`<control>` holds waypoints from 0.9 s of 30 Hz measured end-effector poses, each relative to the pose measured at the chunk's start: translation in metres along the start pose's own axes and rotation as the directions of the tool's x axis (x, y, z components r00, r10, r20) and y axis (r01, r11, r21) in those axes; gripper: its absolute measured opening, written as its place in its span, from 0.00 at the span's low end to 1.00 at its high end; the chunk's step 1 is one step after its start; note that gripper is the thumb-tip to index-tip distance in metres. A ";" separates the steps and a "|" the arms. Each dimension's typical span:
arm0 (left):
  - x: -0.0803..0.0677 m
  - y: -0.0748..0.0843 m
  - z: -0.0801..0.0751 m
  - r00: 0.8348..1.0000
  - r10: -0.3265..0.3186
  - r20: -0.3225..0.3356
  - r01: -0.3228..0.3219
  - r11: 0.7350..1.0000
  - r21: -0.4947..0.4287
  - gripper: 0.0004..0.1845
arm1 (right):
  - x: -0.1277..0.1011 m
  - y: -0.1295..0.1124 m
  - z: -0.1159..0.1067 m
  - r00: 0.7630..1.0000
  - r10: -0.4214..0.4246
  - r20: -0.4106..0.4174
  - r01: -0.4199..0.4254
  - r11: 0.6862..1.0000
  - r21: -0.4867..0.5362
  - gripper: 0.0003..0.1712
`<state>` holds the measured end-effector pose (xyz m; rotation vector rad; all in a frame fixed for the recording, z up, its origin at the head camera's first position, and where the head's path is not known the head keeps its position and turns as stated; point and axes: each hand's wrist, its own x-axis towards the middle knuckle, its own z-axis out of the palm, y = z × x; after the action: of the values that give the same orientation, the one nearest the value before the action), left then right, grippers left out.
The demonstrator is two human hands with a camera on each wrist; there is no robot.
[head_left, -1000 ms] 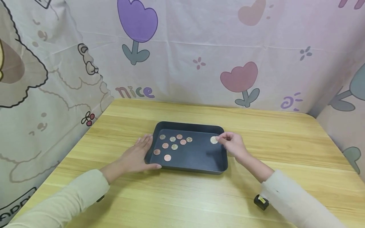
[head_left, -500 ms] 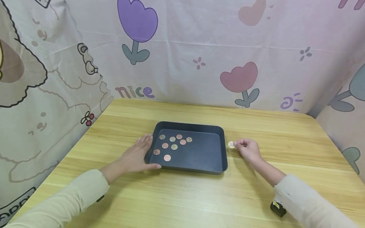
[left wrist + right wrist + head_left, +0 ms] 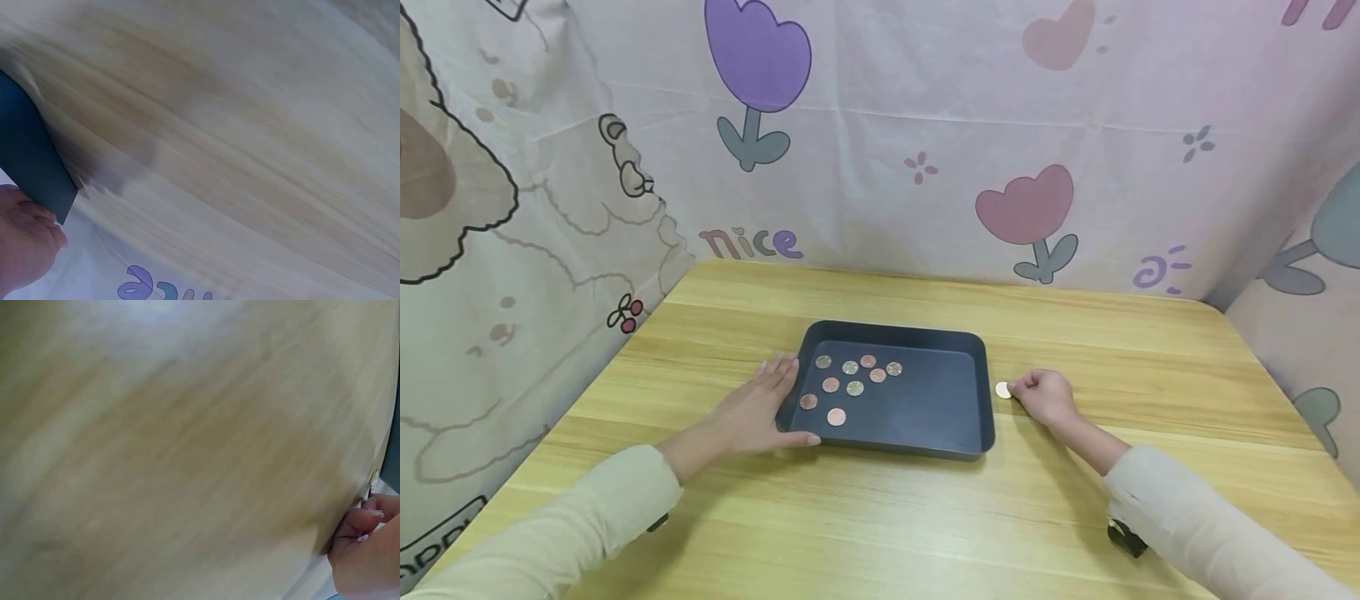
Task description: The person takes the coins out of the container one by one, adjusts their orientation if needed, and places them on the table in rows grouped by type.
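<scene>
A printed curtain (image 3: pixel 880 125) with tulips, cartoon animals and the word "nice" hangs behind and to both sides of the scene; in front of it stands a wooden table (image 3: pixel 925 517) with a pale grain, which fills most of both wrist views as a blur. Near the middle of the table sits a dark tray (image 3: pixel 925 404) with a raised rim; its left half holds eight coins (image 3: pixel 850 383), some copper-coloured and some silvery, lying flat and loosely scattered, a few of them just beside each other; the right half of the tray floor is bare.

The left hand (image 3: pixel 752 408) lies flat on the table with its fingers straight and relaxed, pressed along the tray's left wall, the thumb reaching round the near left corner; it grips nothing; the left wrist view shows only a corner of the tray and the edge of that hand.

The right hand (image 3: pixel 1045 396) rests on the table just to the right of the tray, apart from its wall; its fingers are curled and their tips pinch a single silvery coin (image 3: pixel 1003 389) that is down at the table surface, between the hand and the tray's right wall. Both arms wear pale long sleeves (image 3: pixel 1187 525); a small dark object (image 3: pixel 1126 537) lies on the table under the right sleeve, too hidden to make out.
</scene>
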<state>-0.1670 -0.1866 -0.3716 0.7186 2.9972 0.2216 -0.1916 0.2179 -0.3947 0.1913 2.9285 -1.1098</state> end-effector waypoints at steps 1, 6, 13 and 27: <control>0.000 0.000 0.000 1.000 -0.001 0.002 0.001 1.000 0.002 0.61 | 0.000 -0.001 0.000 1.000 -0.006 0.003 0.006 1.000 -0.013 0.13; -0.001 -0.001 0.000 1.000 -0.002 0.006 0.002 1.000 -0.002 0.62 | 0.000 -0.004 0.000 1.000 -0.008 0.021 0.009 0.999 -0.050 0.12; -0.001 -0.002 -0.001 1.000 -0.006 0.005 0.006 1.000 -0.009 0.61 | 0.000 -0.007 0.000 1.000 0.015 0.022 -0.015 1.000 0.002 0.11; -0.001 -0.002 0.000 1.000 0.004 -0.003 -0.004 1.000 -0.007 0.62 | 0.000 -0.051 -0.011 0.986 -0.144 -0.087 0.159 0.967 0.201 0.11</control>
<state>-0.1671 -0.1892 -0.3715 0.7250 2.9967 0.2328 -0.1966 0.1875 -0.3526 0.0065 2.9268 -1.4612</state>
